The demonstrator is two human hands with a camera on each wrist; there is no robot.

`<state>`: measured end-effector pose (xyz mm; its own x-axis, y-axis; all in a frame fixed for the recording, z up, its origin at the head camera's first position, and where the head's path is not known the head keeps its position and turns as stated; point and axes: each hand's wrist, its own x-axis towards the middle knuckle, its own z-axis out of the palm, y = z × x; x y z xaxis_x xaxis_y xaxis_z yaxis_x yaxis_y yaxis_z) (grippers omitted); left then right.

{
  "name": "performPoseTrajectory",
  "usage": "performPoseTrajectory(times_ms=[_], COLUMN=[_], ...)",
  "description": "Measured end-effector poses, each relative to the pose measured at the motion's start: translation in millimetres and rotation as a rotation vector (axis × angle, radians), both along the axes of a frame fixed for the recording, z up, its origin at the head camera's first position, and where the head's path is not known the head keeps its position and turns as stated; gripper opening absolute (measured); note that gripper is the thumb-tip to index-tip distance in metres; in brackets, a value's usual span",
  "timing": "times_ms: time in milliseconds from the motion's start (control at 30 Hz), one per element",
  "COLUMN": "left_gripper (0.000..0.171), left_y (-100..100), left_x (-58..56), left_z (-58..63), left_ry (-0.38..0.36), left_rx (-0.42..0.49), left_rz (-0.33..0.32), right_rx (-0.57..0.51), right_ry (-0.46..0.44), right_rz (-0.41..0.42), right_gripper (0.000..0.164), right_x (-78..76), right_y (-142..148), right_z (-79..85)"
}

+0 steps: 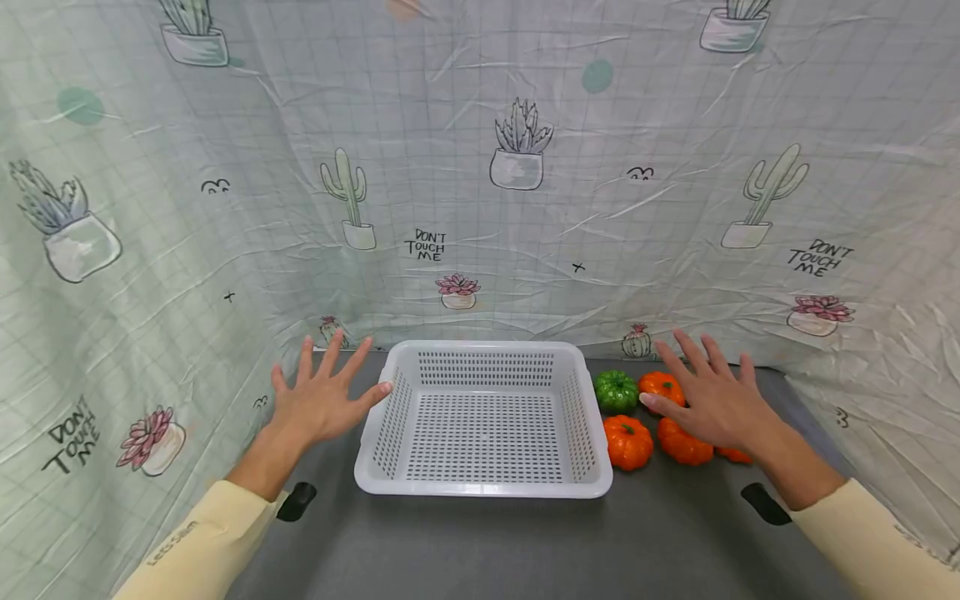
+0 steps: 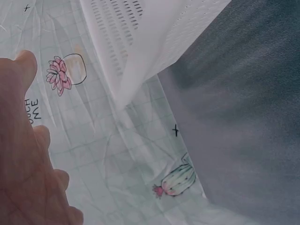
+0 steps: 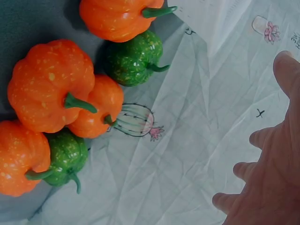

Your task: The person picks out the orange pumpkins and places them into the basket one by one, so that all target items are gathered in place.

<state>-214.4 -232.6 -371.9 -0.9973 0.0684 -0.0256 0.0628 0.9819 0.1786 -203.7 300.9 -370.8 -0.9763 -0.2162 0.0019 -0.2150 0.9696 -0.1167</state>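
A white perforated plastic basket (image 1: 483, 489) sits on the dark grey table, with nothing inside it. To its left my left hand (image 1: 322, 404) hovers with fingers spread, holding nothing; the thumb overlaps the basket's left rim in the head view. My right hand (image 1: 712, 404) is spread the same way above the small pumpkins on the right and partly hides them. Orange pumpkins (image 3: 51, 84) and green pumpkins (image 3: 133, 58) with green stems lie bunched together in the right wrist view. One green pumpkin (image 1: 617, 392) and an orange pumpkin (image 1: 628, 442) stand beside the basket's right wall.
A pale cloth (image 1: 525, 225) printed with cacti hangs behind the table and along both sides. Dark grey tabletop (image 1: 480, 550) runs in front of the basket. Black bands (image 1: 297, 502) show near both cream sleeves (image 1: 217, 533).
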Motion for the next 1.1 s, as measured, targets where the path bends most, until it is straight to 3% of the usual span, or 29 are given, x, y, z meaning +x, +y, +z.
performPoseTrajectory(times_ms=[767, 1100], left_gripper=[0.096, 0.094], left_y=[-3, -12], left_x=[0.0, -0.1], left_z=[-13.0, -20.3], left_ry=[-0.022, -0.042], left_rx=[0.032, 0.039], left_rz=[0.007, -0.001], right_rx=[0.026, 0.023], right_ry=[-0.040, -0.038], right_rz=[-0.043, -0.063], right_gripper=[0.096, 0.096], right_x=[1.6, -0.2], right_y=[27, 36], right_z=[-3.6, -14.0])
